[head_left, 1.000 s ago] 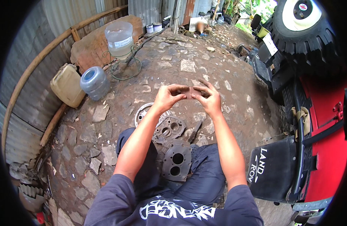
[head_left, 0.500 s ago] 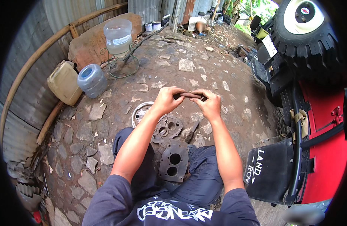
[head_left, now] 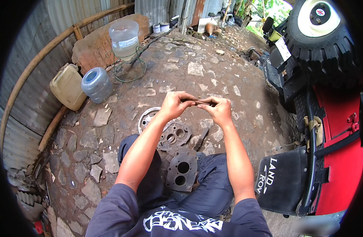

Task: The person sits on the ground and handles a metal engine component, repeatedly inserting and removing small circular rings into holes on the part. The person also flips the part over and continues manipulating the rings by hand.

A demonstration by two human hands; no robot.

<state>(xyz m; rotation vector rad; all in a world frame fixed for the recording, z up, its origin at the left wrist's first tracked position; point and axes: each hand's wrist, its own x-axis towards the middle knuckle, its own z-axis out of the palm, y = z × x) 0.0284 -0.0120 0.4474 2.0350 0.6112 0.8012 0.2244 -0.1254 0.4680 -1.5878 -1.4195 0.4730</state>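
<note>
The floor (head_left: 244, 130) around my bent knees is brown dirt with flat stones set in it, uneven all the way out. Between my legs lies a grey metal block (head_left: 182, 174), its two round bores facing up. Just past it sit a grey housing (head_left: 185, 138) with two holes, a dark brush (head_left: 201, 139) beside it, and a pale metal ring (head_left: 142, 119) partly covered by my left forearm.

Above these I hold up a thin brown piece (head_left: 198, 102), nearly edge-on, so its face is hidden. My left grip (head_left: 174, 105) pinches one end between thumb and fingers; my right grip (head_left: 219, 110) pinches the other, both closed down to its thickness.

On my right, a black mud flap (head_left: 284, 181) and red body panel (head_left: 341, 177) block that side, with a big tyre (head_left: 323, 43) beyond. Off to my left stand a blue bottle (head_left: 96, 85) and a yellowish jerrycan (head_left: 67, 87), then a clear jug (head_left: 124, 39) by a corrugated wall (head_left: 23, 91).
</note>
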